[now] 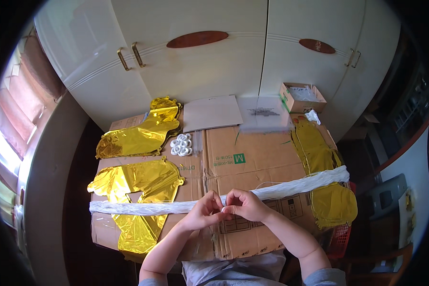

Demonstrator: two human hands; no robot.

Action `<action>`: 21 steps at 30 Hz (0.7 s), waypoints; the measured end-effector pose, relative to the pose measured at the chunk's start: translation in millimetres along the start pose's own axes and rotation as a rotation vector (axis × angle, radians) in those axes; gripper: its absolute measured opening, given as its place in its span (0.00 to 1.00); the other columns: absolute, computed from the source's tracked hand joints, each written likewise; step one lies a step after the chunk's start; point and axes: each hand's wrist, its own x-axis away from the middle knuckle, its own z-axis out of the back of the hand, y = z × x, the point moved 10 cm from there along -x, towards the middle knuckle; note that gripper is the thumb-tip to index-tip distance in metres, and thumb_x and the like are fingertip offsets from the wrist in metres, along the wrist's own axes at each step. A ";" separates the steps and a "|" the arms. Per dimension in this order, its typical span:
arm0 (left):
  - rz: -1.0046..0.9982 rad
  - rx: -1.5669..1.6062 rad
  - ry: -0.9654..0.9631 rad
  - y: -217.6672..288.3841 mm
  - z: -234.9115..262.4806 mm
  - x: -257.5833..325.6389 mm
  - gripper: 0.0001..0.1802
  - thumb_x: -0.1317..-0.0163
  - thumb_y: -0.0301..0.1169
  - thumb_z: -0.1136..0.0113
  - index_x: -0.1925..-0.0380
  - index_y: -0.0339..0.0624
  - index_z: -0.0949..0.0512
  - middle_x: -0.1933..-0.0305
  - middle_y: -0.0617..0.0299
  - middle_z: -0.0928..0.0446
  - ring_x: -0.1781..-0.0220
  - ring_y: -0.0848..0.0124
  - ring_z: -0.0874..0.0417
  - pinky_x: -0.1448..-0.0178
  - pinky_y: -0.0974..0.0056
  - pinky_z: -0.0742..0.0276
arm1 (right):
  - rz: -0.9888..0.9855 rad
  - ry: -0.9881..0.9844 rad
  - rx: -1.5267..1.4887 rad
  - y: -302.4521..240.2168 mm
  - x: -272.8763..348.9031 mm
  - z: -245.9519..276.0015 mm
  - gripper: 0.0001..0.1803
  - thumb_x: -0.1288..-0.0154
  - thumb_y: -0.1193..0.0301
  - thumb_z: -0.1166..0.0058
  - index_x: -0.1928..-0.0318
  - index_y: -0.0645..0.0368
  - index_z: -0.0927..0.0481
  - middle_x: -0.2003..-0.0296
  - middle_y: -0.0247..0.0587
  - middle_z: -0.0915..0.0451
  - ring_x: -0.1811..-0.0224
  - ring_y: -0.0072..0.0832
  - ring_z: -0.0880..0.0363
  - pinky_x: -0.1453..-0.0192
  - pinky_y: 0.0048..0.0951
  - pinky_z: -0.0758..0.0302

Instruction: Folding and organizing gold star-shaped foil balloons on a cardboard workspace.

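White stringy bundle [271, 191] pinched in both grips, left hand [204, 210], right hand [245, 205].

A flattened brown carton [252, 162] covers the counter; a small open box [301, 97] is seen beyond its far right corner.

bare forearms, short grey sleeves, pale shirt.

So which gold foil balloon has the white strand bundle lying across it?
The near-left gold foil balloon; the white strand bundle crosses it. The one behind lies clear.
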 end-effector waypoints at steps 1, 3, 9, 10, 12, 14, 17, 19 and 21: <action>0.000 -0.009 0.008 -1.0 2.5 -0.6 0.14 0.40 0.18 0.44 0.62 0.39 0.39 0.62 0.57 0.24 0.56 0.68 0.18 0.54 0.67 0.22 | 0.001 0.008 -0.030 -1.8 -0.5 0.4 0.08 0.38 0.70 0.40 0.67 0.60 0.25 0.73 0.27 0.24 0.70 0.12 0.29 0.67 0.19 0.28; 0.010 -0.037 0.027 -1.3 7.1 -2.1 0.14 0.41 0.17 0.44 0.61 0.39 0.38 0.63 0.58 0.24 0.56 0.69 0.18 0.53 0.68 0.23 | -0.007 0.035 0.000 -7.4 -0.9 0.6 0.07 0.38 0.71 0.40 0.66 0.61 0.24 0.73 0.28 0.23 0.70 0.14 0.27 0.67 0.20 0.28; -0.002 -0.173 0.130 2.4 20.0 -5.7 0.12 0.40 0.20 0.42 0.62 0.39 0.35 0.65 0.63 0.23 0.62 0.78 0.21 0.57 0.74 0.27 | 0.212 0.147 0.480 -38.0 0.7 13.3 0.05 0.41 0.74 0.39 0.68 0.61 0.21 0.71 0.33 0.24 0.71 0.20 0.25 0.68 0.23 0.28; 0.001 -0.162 0.139 3.4 21.3 -5.8 0.12 0.40 0.20 0.41 0.61 0.39 0.34 0.65 0.63 0.23 0.63 0.79 0.22 0.58 0.74 0.27 | 0.256 0.159 0.524 -41.9 1.7 13.7 0.04 0.42 0.74 0.39 0.68 0.61 0.21 0.71 0.34 0.24 0.71 0.21 0.25 0.68 0.23 0.28; 0.012 -0.191 0.161 3.3 24.8 -5.5 0.11 0.41 0.21 0.39 0.62 0.39 0.31 0.65 0.65 0.23 0.64 0.81 0.23 0.60 0.75 0.28 | 0.231 0.166 0.514 -40.3 1.5 16.5 0.05 0.42 0.74 0.38 0.68 0.61 0.21 0.71 0.34 0.25 0.71 0.22 0.25 0.68 0.23 0.28; 0.026 -0.271 0.186 1.7 29.6 -4.6 0.09 0.42 0.23 0.37 0.63 0.39 0.27 0.66 0.67 0.23 0.65 0.82 0.24 0.62 0.75 0.28 | 0.212 0.178 0.493 -37.8 1.2 18.3 0.05 0.43 0.74 0.38 0.68 0.62 0.21 0.71 0.34 0.25 0.71 0.22 0.25 0.68 0.23 0.29; -0.010 -0.513 0.227 12.0 33.8 -6.3 0.08 0.45 0.25 0.34 0.66 0.40 0.23 0.69 0.68 0.22 0.69 0.81 0.26 0.66 0.75 0.30 | 0.197 0.204 0.456 -35.4 1.7 21.1 0.06 0.44 0.74 0.37 0.69 0.62 0.21 0.71 0.34 0.25 0.71 0.21 0.26 0.69 0.23 0.30; -0.097 -0.751 0.216 30.4 25.7 -9.5 0.08 0.47 0.26 0.33 0.67 0.41 0.21 0.70 0.67 0.22 0.72 0.80 0.27 0.68 0.73 0.30 | 0.189 0.219 0.442 -35.8 1.5 23.3 0.06 0.44 0.74 0.36 0.69 0.62 0.21 0.71 0.34 0.25 0.71 0.21 0.26 0.69 0.23 0.31; -0.149 -0.898 0.196 43.8 17.5 -12.5 0.07 0.48 0.26 0.33 0.68 0.42 0.20 0.71 0.67 0.22 0.74 0.79 0.28 0.69 0.72 0.30 | 0.200 0.214 0.455 -33.5 1.8 24.1 0.08 0.45 0.73 0.35 0.68 0.62 0.21 0.71 0.35 0.25 0.71 0.21 0.26 0.69 0.23 0.30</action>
